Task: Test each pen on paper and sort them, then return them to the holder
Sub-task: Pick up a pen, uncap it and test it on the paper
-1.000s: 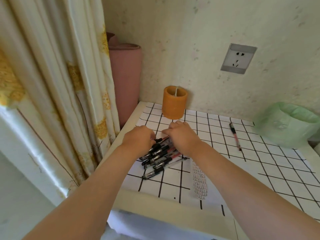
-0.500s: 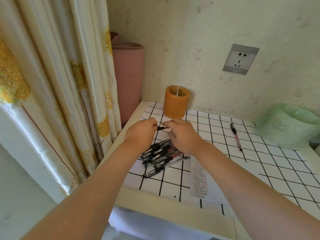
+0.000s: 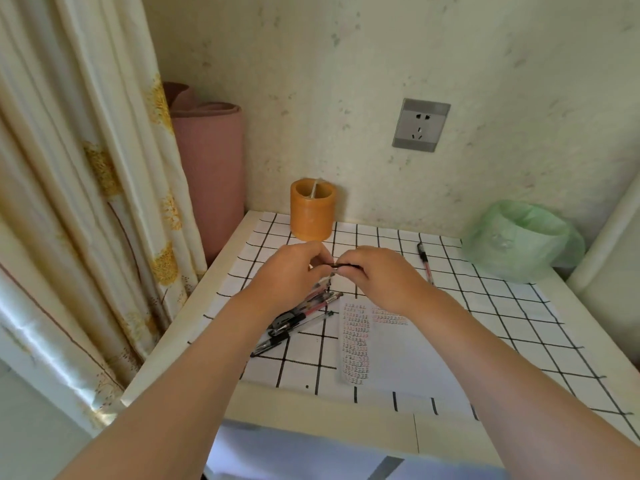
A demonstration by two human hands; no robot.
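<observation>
Lifted from the pile (image 3: 298,318), one pen (image 3: 342,266) now hangs between left hand (image 3: 289,277) and right hand (image 3: 382,277), each pinching an end, near the far left corner of the counter (image 3: 346,436); light, stiff and slick, it probably holds best at its grip.

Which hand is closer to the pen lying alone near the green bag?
Right. The right hand is just left of the lone pen, not touching it; the left hand is farther left. Both pinch a black pen.
</observation>
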